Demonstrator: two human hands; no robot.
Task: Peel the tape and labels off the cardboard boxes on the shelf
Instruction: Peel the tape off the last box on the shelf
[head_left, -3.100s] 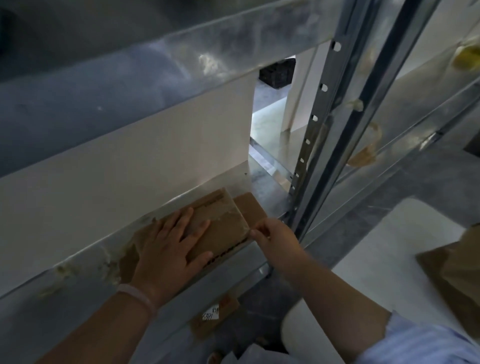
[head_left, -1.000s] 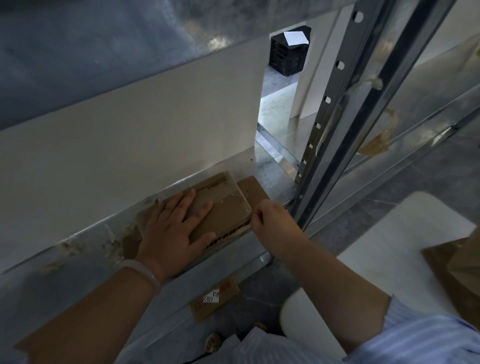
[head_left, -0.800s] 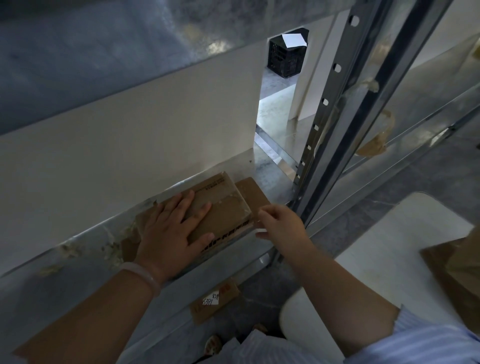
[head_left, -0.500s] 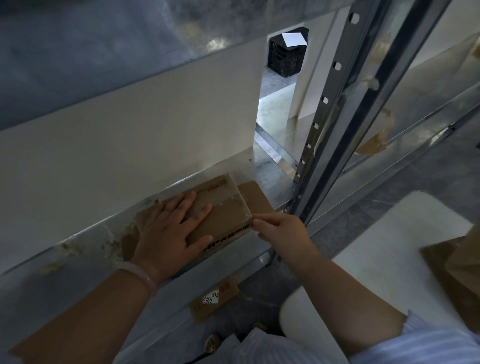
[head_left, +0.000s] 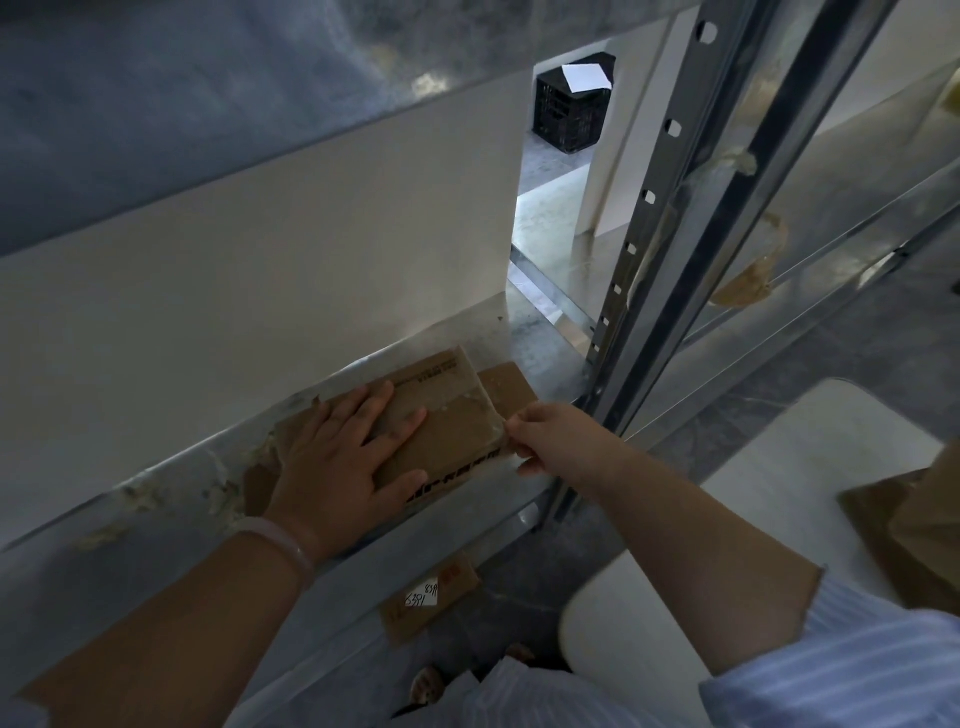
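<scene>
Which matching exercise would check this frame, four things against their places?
Things:
1 left hand
2 right hand
3 black crate
4 labelled cardboard scrap

Places:
a on the floor below the shelf
b flat on top of the cardboard box
c beyond the shelf, with a white sheet on it
d pinching tape at the box's right edge

Pairs: 1-b; 2-d; 3-c; 4-a

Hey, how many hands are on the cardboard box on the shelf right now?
2. The left hand lies flat on top of the cardboard box; the right hand pinches tape at its right edge.
</scene>
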